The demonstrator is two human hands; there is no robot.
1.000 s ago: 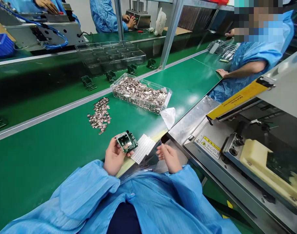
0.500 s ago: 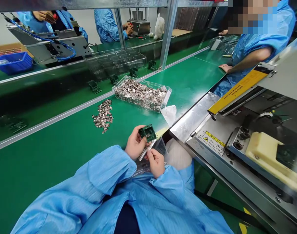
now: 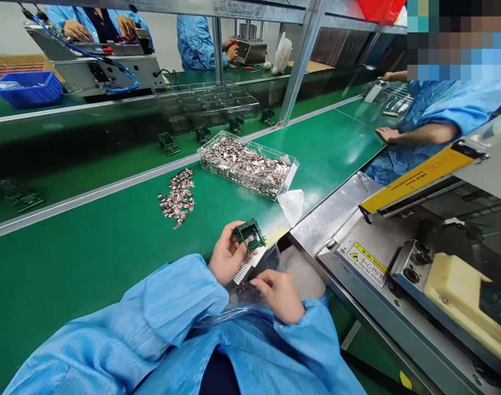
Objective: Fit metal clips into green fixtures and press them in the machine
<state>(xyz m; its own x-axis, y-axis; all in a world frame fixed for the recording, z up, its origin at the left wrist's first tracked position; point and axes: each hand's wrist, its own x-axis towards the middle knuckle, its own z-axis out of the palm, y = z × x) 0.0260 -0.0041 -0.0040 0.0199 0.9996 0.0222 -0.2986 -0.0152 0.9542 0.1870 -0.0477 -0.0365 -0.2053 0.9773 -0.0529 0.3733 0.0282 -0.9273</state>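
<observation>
As we work at the bench (image 3: 90, 236), our left hand (image 3: 226, 257), gripping the frame (image 3: 251, 233) at eleven o'clock from our right hand (image 3: 281, 296), should avoid bending the sheet (image 3: 248, 266) at its six o'clock; our right fingertips look pinched, on what we cannot tell.

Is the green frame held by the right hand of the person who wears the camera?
No, the left hand grips the green frame, while the right hand is apart from it, lower down.
</observation>
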